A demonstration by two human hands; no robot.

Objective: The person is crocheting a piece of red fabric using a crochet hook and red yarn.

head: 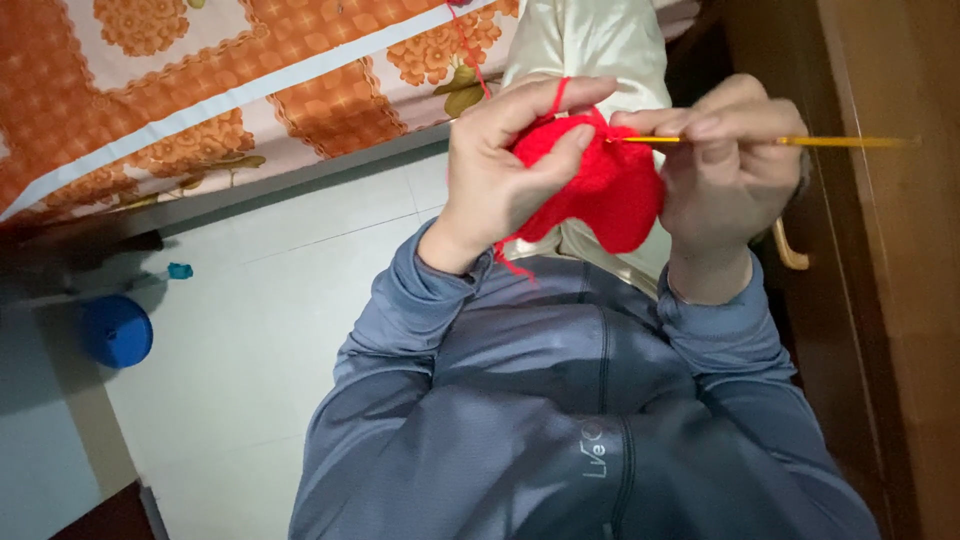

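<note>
My left hand (495,170) pinches a small red crocheted piece (615,195) between thumb and fingers, and a strand of red yarn (470,45) is looped over the index finger and runs up toward the bed. My right hand (725,170) grips a thin yellow crochet hook (810,141), whose tip meets the top edge of the red piece. Both hands are raised close together above my lap, with grey-blue sleeves (400,300) covering my forearms. A short yarn tail (515,265) hangs below the piece.
A bed with an orange floral sheet (200,90) fills the upper left. On the white tiled floor (260,340) lie a round blue object (117,330) and a small teal thing (180,270). Wooden furniture (900,300) stands along the right. Cream satin fabric (600,40) covers my legs.
</note>
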